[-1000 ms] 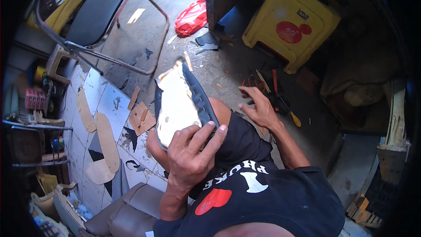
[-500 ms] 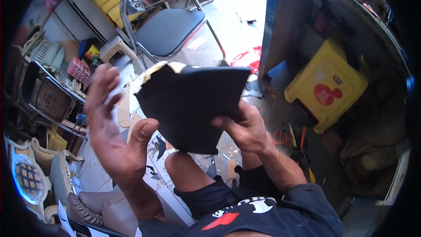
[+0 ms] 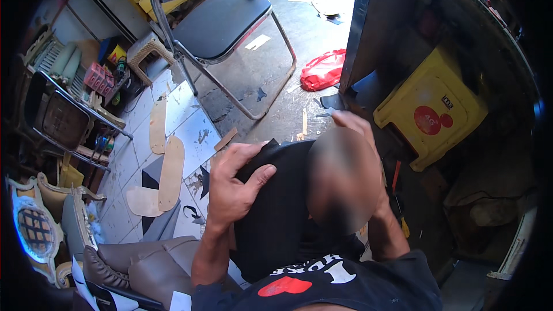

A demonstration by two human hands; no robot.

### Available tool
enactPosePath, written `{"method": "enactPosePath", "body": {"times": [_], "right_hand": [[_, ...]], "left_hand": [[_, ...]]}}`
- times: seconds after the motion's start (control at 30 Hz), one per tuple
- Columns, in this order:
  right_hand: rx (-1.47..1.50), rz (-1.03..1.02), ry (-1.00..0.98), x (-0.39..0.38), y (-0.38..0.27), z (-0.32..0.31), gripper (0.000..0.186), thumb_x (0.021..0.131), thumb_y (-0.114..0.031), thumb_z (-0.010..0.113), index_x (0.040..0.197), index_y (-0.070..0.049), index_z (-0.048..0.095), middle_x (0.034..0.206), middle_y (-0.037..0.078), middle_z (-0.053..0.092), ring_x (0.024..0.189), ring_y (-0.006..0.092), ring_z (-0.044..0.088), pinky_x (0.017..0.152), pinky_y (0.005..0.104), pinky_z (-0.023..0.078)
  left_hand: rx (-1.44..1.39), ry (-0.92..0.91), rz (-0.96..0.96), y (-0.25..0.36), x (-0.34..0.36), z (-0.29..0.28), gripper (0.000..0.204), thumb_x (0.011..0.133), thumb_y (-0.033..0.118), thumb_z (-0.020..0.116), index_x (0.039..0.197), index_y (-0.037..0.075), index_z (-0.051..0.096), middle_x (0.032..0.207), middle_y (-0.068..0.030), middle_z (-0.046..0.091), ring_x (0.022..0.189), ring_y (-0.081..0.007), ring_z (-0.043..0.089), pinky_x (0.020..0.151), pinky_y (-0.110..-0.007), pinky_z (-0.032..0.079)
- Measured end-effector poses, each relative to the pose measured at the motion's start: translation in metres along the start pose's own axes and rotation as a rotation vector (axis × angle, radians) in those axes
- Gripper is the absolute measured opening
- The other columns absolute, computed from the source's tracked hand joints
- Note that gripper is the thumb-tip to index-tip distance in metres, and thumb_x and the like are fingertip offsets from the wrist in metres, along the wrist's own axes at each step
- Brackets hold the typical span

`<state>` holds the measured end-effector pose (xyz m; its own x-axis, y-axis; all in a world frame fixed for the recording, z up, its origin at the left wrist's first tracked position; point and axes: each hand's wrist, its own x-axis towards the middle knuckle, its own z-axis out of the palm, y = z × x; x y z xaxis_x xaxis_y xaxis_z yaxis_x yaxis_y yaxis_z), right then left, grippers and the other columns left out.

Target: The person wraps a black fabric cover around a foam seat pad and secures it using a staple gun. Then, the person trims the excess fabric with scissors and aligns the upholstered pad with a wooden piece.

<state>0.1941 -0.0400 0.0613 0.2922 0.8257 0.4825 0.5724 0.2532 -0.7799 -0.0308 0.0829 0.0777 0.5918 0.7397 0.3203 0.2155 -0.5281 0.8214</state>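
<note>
A black-covered panel (image 3: pixel 282 190) lies low over my lap, between my two hands. In the earlier view, pale padding showed at its upper edge. My left hand (image 3: pixel 237 187) grips the panel's left side, the thumb on top and the fingers at its far left corner. At the panel's right side is my right hand (image 3: pixel 373 158), its fingertips pointing up and away. A blurred patch covers most of that hand and the right part of the panel, so its grip is hidden.
A folding chair (image 3: pixel 222 26) with a black seat stands ahead. A red plastic bag (image 3: pixel 324 70) lies beyond my hands, and a yellow plastic stool (image 3: pixel 429 112) is at right. Tan cut pieces (image 3: pixel 171 173) lie on the tiles at left, near a brown cushion (image 3: pixel 155 265).
The black panel has come down from in front of me to my lap. My left hand, earlier open and apart from it, now grips its left side.
</note>
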Motion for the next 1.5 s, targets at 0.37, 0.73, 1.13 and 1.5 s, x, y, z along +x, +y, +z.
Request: {"method": "enactPosePath", "body": {"times": [0.37,0.73,1.13,1.5], "right_hand": [[0.013,-0.432,-0.3,0.056,-0.006,0.044,0.027,0.081,-0.006,0.081,0.106,-0.009,0.072,0.106,0.011,0.065,0.099,0.0315,0.064,0.085,0.0413,0.053],[-0.275,-0.607,-0.458,0.073,-0.006,0.051,0.043,0.077,-0.009,0.078,0.119,-0.007,0.066,0.098,0.008,0.054,0.092,0.0286,0.055,0.074,0.0389,0.053],[-0.35,-0.824,-0.034,0.054,0.016,0.072,0.031,0.075,-0.009,0.075,0.105,-0.004,0.069,0.099,0.007,0.064,0.079,0.0228,0.059,0.06,0.0325,0.054],[-0.356,-0.546,-0.133,0.056,-0.008,0.072,0.017,0.082,-0.018,0.079,0.093,-0.012,0.068,0.083,0.006,0.061,0.069,0.0256,0.055,0.049,0.0381,0.047]], "left_hand": [[0.3,0.119,0.107,0.007,-0.027,-0.019,0.029,0.075,-0.001,0.082,0.097,0.003,0.064,0.092,-0.0117,0.059,0.09,-0.0325,0.057,0.081,-0.041,0.046],[0.637,0.273,0.434,-0.014,-0.033,0.012,0.021,0.076,-0.008,0.066,0.096,-0.002,0.06,0.123,-0.0198,0.067,0.113,-0.0372,0.067,0.096,-0.046,0.054],[0.543,0.373,0.43,-0.007,-0.027,0.017,0.034,0.072,-0.022,0.061,0.101,-0.004,0.06,0.099,-0.0211,0.069,0.084,-0.0368,0.069,0.075,-0.043,0.057],[0.184,0.414,0.019,0.007,-0.022,0.009,0.023,0.089,0.002,0.08,0.09,0.003,0.057,0.073,-0.0052,0.061,0.063,-0.0132,0.055,0.058,-0.03,0.045]]}}
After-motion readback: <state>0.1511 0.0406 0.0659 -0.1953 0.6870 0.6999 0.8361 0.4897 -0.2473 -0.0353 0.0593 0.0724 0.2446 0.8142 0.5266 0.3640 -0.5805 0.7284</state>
